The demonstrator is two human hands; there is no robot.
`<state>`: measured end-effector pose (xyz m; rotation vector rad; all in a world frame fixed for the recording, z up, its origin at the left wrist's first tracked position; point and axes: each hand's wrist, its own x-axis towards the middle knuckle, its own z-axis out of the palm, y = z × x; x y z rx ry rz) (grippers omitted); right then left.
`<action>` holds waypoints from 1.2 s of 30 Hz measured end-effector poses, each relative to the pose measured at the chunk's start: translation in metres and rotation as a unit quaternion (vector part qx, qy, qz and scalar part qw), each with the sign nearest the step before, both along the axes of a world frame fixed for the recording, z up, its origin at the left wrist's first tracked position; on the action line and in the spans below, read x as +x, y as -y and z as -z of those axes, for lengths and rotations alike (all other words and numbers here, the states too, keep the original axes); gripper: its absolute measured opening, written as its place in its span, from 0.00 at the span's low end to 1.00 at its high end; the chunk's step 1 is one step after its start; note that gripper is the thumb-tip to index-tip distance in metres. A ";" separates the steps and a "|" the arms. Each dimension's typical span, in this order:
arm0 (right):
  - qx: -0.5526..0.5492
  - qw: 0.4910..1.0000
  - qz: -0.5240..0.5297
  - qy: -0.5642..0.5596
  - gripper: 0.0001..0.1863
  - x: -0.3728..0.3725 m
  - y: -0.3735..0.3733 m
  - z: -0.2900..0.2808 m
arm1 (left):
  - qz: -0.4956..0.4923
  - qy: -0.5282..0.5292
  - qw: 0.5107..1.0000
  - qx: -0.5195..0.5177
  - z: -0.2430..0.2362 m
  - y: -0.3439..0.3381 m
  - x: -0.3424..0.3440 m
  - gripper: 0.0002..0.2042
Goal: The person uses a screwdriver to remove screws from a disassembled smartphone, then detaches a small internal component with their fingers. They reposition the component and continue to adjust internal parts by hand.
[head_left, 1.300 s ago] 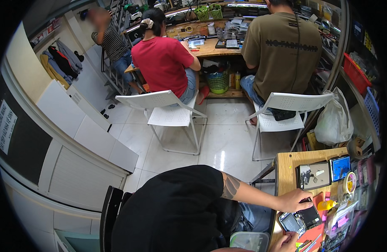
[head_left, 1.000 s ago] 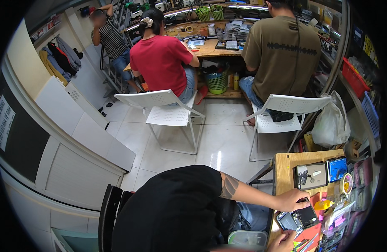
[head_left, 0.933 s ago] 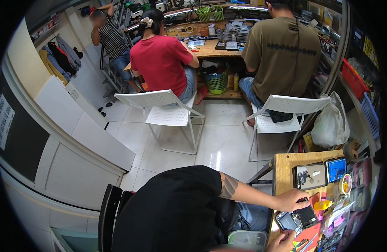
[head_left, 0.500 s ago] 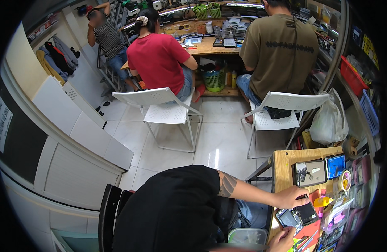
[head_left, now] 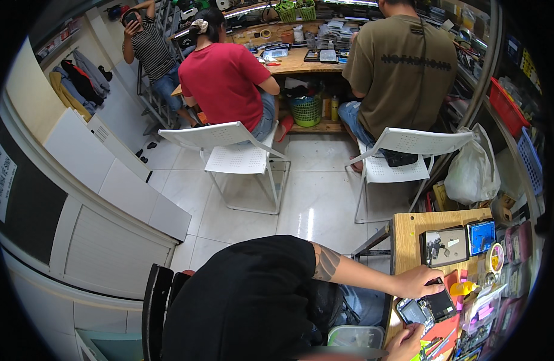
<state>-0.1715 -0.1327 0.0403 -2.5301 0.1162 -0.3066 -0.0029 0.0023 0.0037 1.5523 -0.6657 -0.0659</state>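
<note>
At the table on the right, my left hand (head_left: 420, 281) reaches across from my tattooed forearm. Its fingers are closed on the upper end of an opened phone, at a black rectangular part (head_left: 439, 304). Beside that part lies a silver-grey section (head_left: 415, 313) with a shiny flat face, on a red-orange mat (head_left: 449, 334). Close to the lower edge of the phone is my right hand (head_left: 404, 344), its fingers pinched together. What it holds, if anything, is too small to make out. Several thin tools (head_left: 434, 346) lie near the right hand.
A tray of small parts (head_left: 444, 248), a blue tray (head_left: 482, 237), a tape roll (head_left: 495, 257) and a yellow bottle (head_left: 463, 289) stand around the phone. A clear plastic bin (head_left: 355, 337) is by my legs. Two people sit on white chairs (head_left: 241, 141); another stands far left.
The whole view has shifted very slightly. Both hands stay at the opened phone in nearly the same pose.
</note>
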 end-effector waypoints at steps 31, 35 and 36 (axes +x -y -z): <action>0.005 1.000 -0.004 0.019 0.10 0.002 -0.002 0.003 | 0.000 -0.016 1.000 -0.011 -0.002 0.000 0.000 0.14; -0.011 0.999 -0.022 0.033 0.10 0.002 0.000 0.004 | 0.009 -0.012 1.000 0.005 -0.003 -0.002 0.000 0.15; -0.011 0.999 -0.021 0.031 0.10 0.002 0.000 0.004 | 0.007 -0.014 1.000 0.013 -0.003 -0.002 0.000 0.15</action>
